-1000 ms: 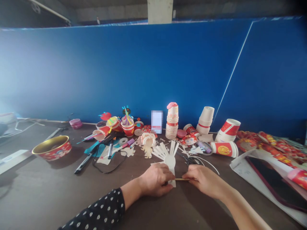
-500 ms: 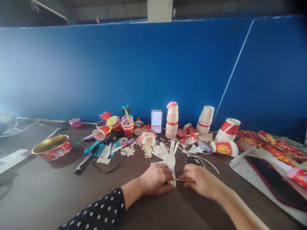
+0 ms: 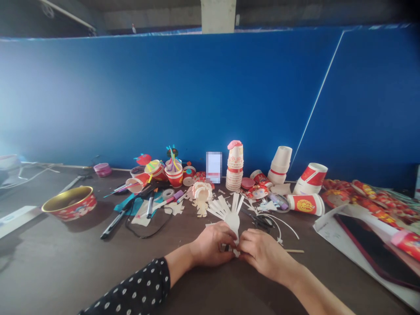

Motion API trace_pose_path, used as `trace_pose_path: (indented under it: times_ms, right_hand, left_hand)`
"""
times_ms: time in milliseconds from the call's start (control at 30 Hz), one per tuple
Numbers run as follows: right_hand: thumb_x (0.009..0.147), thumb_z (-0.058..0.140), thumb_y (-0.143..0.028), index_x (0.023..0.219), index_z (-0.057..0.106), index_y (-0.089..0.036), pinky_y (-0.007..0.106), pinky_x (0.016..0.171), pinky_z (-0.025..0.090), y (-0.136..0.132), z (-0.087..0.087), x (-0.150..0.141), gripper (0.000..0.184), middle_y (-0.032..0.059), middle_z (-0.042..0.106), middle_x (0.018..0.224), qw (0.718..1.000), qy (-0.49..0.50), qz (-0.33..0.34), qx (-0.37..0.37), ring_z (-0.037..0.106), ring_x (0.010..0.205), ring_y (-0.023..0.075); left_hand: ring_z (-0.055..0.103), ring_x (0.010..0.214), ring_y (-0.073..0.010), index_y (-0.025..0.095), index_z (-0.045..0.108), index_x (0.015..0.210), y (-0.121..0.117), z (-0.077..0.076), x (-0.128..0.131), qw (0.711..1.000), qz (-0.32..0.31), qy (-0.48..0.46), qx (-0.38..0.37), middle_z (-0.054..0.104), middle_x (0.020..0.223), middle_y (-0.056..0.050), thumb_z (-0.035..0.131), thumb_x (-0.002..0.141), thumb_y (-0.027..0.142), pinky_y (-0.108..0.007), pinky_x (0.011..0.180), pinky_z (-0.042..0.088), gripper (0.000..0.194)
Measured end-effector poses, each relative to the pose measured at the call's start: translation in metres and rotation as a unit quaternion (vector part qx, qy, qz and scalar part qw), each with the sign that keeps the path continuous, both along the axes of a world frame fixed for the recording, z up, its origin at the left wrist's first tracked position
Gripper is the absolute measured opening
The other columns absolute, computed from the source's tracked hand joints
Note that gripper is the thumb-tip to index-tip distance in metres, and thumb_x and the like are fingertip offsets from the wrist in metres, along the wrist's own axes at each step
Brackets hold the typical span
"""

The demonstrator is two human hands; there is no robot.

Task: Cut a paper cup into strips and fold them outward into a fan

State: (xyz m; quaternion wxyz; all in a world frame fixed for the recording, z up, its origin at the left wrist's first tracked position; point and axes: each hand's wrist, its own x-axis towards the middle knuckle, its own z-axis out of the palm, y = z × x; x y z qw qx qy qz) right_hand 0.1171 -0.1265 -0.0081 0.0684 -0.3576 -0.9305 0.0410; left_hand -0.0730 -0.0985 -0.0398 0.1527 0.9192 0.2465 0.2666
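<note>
A white paper cutout [image 3: 232,220] lies in front of me, its far end cut into fanned strips round a rounded middle. My left hand [image 3: 213,245] is closed on the narrow near end of the paper from the left. From the other side my right hand [image 3: 262,253] pinches the same end, the fingertips of both hands almost meeting. The hands hide most of that end. A thin wooden stick [image 3: 294,251] lies on the table to the right, partly behind my right hand.
Beyond the cutout are a cream scalloped paper piece [image 3: 201,192], paper scraps and a tall stack of paper cups [image 3: 234,170]. Black scissors [image 3: 262,221] lie to its right. A gold-lined bowl [image 3: 69,203] stands left; a tablet-like dark device [image 3: 374,249] lies right.
My right hand has let go of the wooden stick, which now lies on the table to the right. It has moved left and taken hold of the paper's near end.
</note>
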Motion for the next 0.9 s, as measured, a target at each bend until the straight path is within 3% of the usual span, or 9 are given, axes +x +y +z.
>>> trace_pose_path:
  times_ms: [267,633,900]
  right_hand:
    - [0.086,0.047,-0.019,0.078,0.062,-0.017,0.028,0.068,0.034,-0.001,0.001,-0.001,0.017,0.0025,0.063,0.079,0.999,-0.039,0.006,0.032,0.055,0.075,0.0157]
    - [0.086,0.047,-0.022,0.079,0.062,-0.016,0.028,0.068,0.034,-0.002,-0.004,-0.001,0.017,0.0028,0.063,0.08,0.999,-0.03,0.001,0.042,0.055,0.076,0.0159]
    - [0.085,0.045,-0.016,0.08,0.063,-0.016,0.029,0.069,0.034,-0.003,-0.008,-0.004,0.018,0.0044,0.065,0.079,0.997,-0.053,-0.003,0.054,0.056,0.075,0.0163]
  left_hand:
    - [0.059,0.083,-0.0154,0.019,0.068,0.073,0.005,-0.004,0.0,1.0,-0.02,-0.005,-0.005,0.067,0.087,-0.004,0.063,0.072,0.029,-0.028,0.079,0.043,0.011]
    - [0.057,0.077,-0.0156,0.017,0.063,0.072,-0.008,-0.001,0.006,0.995,0.009,0.072,0.069,0.066,0.08,-0.004,0.053,0.073,0.02,-0.027,0.072,0.045,0.01]
    - [0.057,0.077,-0.0158,0.017,0.061,0.073,-0.006,0.002,0.006,0.997,0.012,0.069,0.039,0.065,0.079,-0.003,0.056,0.069,0.019,-0.026,0.074,0.045,0.007]
